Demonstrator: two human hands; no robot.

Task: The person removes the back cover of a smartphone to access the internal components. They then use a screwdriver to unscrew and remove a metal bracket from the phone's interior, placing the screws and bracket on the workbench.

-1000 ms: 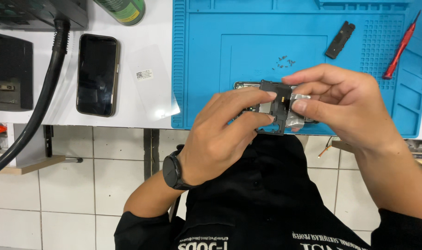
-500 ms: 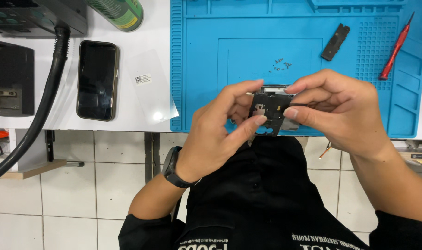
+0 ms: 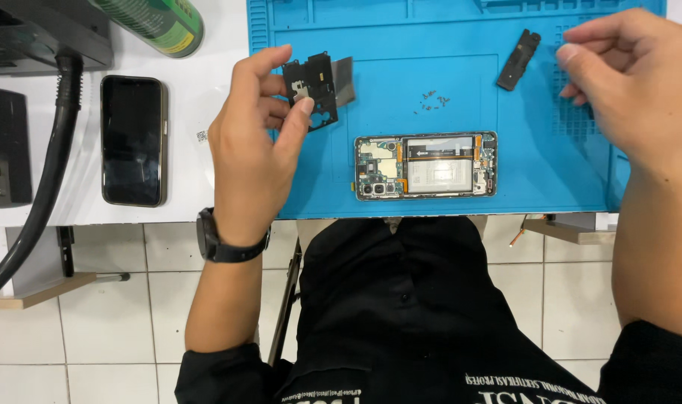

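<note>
My left hand (image 3: 255,150) pinches a black inner cover plate (image 3: 312,86) between thumb and fingertips (image 3: 305,106), fingers closed on its left and lower edges, plate held up over the top-left part of the blue work mat (image 3: 446,60). A grey flap sticks out from the plate's right side. My right hand (image 3: 633,82) is empty, hovering over the mat's right edge, fingers loosely curled, index and thumb a little apart, touching nothing. The opened phone (image 3: 426,165) lies flat on the mat between both hands, back off, boards and battery exposed, camera end to the left, near the mat's front edge. A cluster of small screws (image 3: 433,100) sits on the mat just above it. A second small black part (image 3: 518,60) lies tilted on the mat, upper right, near my right hand. Black watch (image 3: 221,243) on my left wrist. Off the mat, on the white table (image 3: 191,112): an intact dark phone (image 3: 133,140), screen up and dark, well left of my left hand; a tiny square label (image 3: 202,136) beside it, print too small to read. A green can (image 3: 157,22) with a yellow band lies at the top, partly cut off. A thick black hose (image 3: 45,172) runs down the left side, next to a black box (image 3: 4,146).
</note>
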